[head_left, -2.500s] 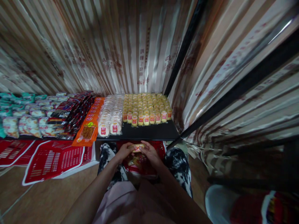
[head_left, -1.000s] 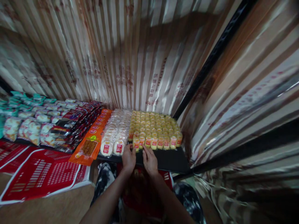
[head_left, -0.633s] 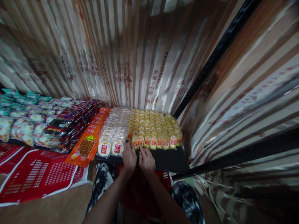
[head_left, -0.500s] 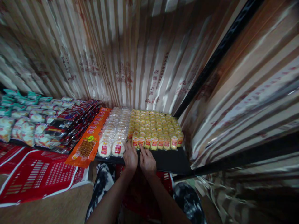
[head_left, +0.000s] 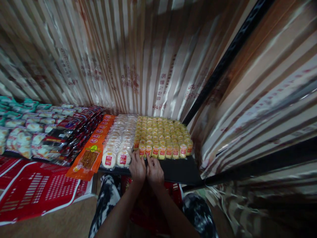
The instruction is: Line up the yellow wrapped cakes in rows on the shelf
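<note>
Here both hands sit side by side at the front edge of a black shelf point(head_left: 178, 170). The left hand point(head_left: 137, 168) and the right hand point(head_left: 155, 171) reach their fingertips to the front row of yellow cakes point(head_left: 162, 138), at its left end. The fingers are curled around or against one small wrapped cake there; whether they actually grip it or only press it into line I cannot tell, as the knuckles hide the contact.

The yellow cakes stand in tight rows, red labels facing out, probably so each label reads from the front. They fill the right end of the shelf up to the striped wrapping point(head_left: 138, 66) behind. Just left of them, touching, lie two columns of white cakes point(head_left: 119, 145) in clear wrap, also labels forward. Further left an orange packet point(head_left: 88, 158) hangs over the shelf edge, then dark packets point(head_left: 71, 129) overlapped like shingles, then pale and green bags point(head_left: 22, 125).

Below the hands, between the person's patterned knees, sits a red basket point(head_left: 175, 195); its contents are too dark to make out. Flat red basket panels point(head_left: 37, 188) lie on the floor to the left, below the shelf.
</note>
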Available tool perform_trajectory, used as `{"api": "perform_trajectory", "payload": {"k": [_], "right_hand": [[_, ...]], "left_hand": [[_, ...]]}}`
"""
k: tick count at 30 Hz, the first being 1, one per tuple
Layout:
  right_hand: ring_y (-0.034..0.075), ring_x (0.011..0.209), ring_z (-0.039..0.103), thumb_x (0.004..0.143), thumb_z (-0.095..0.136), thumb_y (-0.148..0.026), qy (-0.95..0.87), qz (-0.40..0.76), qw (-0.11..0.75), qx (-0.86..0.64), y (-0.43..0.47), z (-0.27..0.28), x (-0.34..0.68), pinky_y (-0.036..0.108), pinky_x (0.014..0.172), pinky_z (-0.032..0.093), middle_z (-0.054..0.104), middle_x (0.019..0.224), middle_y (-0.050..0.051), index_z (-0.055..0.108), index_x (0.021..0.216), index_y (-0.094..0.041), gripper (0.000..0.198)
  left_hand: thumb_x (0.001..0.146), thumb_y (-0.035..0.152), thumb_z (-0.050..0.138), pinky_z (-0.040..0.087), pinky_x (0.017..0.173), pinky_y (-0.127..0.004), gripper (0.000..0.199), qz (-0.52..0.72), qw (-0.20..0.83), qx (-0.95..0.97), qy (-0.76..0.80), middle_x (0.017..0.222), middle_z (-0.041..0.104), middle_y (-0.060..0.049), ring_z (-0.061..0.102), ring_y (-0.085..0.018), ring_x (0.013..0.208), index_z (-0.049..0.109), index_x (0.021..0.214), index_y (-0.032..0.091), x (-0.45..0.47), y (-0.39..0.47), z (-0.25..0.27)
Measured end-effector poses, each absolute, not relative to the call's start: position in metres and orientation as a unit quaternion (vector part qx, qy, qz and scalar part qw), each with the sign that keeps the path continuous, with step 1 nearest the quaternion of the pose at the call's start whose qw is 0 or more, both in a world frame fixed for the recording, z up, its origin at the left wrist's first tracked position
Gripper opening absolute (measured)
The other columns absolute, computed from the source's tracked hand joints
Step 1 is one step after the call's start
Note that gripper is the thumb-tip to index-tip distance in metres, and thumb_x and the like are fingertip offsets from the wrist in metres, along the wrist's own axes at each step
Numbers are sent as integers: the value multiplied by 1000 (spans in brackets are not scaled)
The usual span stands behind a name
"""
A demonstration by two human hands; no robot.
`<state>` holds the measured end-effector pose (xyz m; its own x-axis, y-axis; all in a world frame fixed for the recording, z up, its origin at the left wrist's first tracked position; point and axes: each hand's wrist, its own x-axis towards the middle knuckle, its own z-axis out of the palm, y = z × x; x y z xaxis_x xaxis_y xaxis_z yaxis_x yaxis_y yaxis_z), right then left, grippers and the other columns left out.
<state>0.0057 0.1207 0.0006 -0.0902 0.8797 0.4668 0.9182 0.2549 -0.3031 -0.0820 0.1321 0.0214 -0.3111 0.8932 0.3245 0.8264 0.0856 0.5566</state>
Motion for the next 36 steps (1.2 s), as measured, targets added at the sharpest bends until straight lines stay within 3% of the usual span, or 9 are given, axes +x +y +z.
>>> {"api": "perform_trajectory", "payload": {"k": [8, 14, 17, 24, 30, 36], "right_hand": [[19, 85, 52, 80, 39, -12, -732, -37, 301, -610, 121, -3, 6, 26, 67, 50, 57, 93, 8, 48, 127, -25, 50], [20, 97, 51, 79, 39, -12, -732, -24, 315, -604, 120, 1, 7, 30, 79, 50, 54, 117, 8, 44, 130, -28, 53], [21, 104, 49, 79, 39, -12, -735, -12, 310, -604, 120, 3, 6, 33, 84, 48, 51, 126, 7, 44, 130, -27, 53], [21, 109, 48, 81, 39, -14, -741, 16, 288, -606, 121, 0, 6, 35, 90, 45, 47, 132, 6, 45, 130, -24, 51], [22, 110, 47, 82, 37, -16, -738, 23, 296, -606, 122, 0, 4, 36, 90, 44, 45, 134, 6, 48, 127, -23, 47], [22, 109, 46, 79, 37, -11, -715, 26, 330, -615, 116, 3, 3, 34, 89, 44, 48, 126, 8, 50, 124, -22, 48]], "left_hand": [[87, 17, 37, 49, 77, -28, 38, 339, 57, 613, 711, 104, 53, -11, 55, -20, 98, 43, 124, 14, -84, 135, 21], [87, 20, 38, 50, 75, -29, 37, 360, 91, 606, 703, 119, 45, -14, 53, -22, 105, 45, 123, 17, -85, 134, 19], [87, 20, 37, 48, 83, -33, 36, 379, 100, 603, 695, 128, 39, -16, 47, -25, 114, 45, 122, 15, -87, 133, 18], [87, 17, 35, 37, 100, -32, 35, 399, 116, 637, 649, 128, 43, -14, 41, -21, 121, 46, 120, 13, -91, 136, 12], [86, 16, 39, 40, 97, -33, 35, 370, 117, 641, 662, 128, 41, -11, 43, -21, 118, 46, 120, 18, -90, 137, 14], [84, 14, 40, 47, 83, -31, 35, 376, 117, 627, 672, 121, 38, -11, 53, -19, 99, 48, 117, 19, -92, 132, 18]]}}
